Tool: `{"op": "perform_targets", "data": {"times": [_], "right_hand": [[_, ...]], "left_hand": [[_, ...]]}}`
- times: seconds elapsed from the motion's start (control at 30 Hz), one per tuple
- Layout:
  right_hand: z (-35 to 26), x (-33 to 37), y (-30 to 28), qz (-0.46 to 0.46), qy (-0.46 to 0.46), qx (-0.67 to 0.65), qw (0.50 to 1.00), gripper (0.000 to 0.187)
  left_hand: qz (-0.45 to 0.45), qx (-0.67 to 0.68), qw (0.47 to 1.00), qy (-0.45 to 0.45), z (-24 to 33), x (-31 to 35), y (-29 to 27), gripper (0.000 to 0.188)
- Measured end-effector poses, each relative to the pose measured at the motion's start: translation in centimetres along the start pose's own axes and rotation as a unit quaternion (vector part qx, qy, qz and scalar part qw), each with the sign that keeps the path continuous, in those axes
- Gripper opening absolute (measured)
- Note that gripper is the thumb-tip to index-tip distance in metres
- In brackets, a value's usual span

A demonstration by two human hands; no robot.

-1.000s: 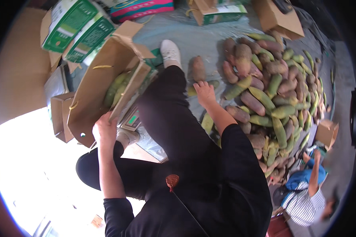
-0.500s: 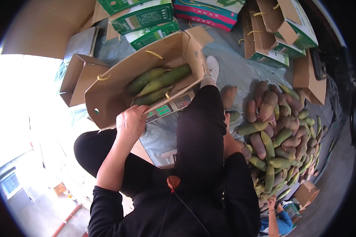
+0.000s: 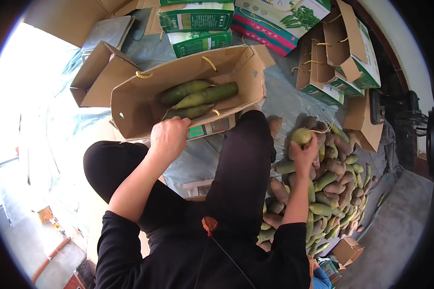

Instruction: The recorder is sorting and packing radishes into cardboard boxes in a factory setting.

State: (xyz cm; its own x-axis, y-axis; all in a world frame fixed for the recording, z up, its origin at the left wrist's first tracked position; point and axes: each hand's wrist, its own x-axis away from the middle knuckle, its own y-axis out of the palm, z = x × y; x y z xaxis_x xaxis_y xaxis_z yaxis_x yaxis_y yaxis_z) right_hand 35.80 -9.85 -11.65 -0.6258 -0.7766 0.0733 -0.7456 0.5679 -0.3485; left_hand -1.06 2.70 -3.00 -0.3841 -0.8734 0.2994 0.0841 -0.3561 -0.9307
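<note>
My left hand (image 3: pixel 169 137) is closed on the near edge of an open cardboard box (image 3: pixel 130 115) with yellow rope handles. Inside it lie three long green radishes (image 3: pixel 207 96), side by side. Out to the right, my right hand (image 3: pixel 304 155) is wrapped round a green radish (image 3: pixel 301 136), whose thin root trails off to the right. It is held over the left side of a big pile of radishes (image 3: pixel 340 168), some green, others coated in reddish-brown soil. A panel with a bright green patch (image 3: pixel 196 131) shows under the box's near side.
Green-and-white cartons (image 3: pixel 197 21) and a pink-and-teal carton (image 3: pixel 265 31) stand beyond the box. Open cartons (image 3: pixel 345 43) cluster at far right, near a black fan (image 3: pixel 410 111). A small brown box (image 3: pixel 101 79) sits left. Another person's blue sleeve (image 3: pixel 320 278) shows at bottom right.
My right hand has come up from beside my right knee and now holds a radish over the pile. My left hand stays on the box edge. The whole view has shifted somewhat.
</note>
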Motion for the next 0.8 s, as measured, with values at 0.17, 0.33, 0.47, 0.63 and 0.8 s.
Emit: {"op": "perform_targets", "data": {"times": [0.17,0.33,0.47,0.63,0.8], "right_hand": [[-14.4,-0.2,-0.2,0.014,-0.25,0.102,0.963,0.057],[-23.2,1.0,4.1,-0.106,-0.337,-0.038,0.935,0.055],[-25.9,0.8,8.9,-0.171,-0.475,0.097,0.858,0.06],[-23.9,0.3,15.9,-0.19,-0.502,0.323,0.78,0.056],[-20.7,-1.5,13.6,-0.165,-0.464,0.267,0.828,0.052]], "left_hand": [[-0.015,-0.017,1.0,0.005,0.3,-0.4,0.2,0.017],[0.009,-0.02,0.999,0.026,-0.1,0.2,0.1,0.015],[0.032,-0.02,0.999,0.038,-0.3,0.4,0.3,0.015],[-0.028,-0.069,0.997,0.007,0.5,-1.0,0.4,0.022],[0.024,-0.04,0.999,0.028,0.4,-0.5,-0.2,0.019]]}}
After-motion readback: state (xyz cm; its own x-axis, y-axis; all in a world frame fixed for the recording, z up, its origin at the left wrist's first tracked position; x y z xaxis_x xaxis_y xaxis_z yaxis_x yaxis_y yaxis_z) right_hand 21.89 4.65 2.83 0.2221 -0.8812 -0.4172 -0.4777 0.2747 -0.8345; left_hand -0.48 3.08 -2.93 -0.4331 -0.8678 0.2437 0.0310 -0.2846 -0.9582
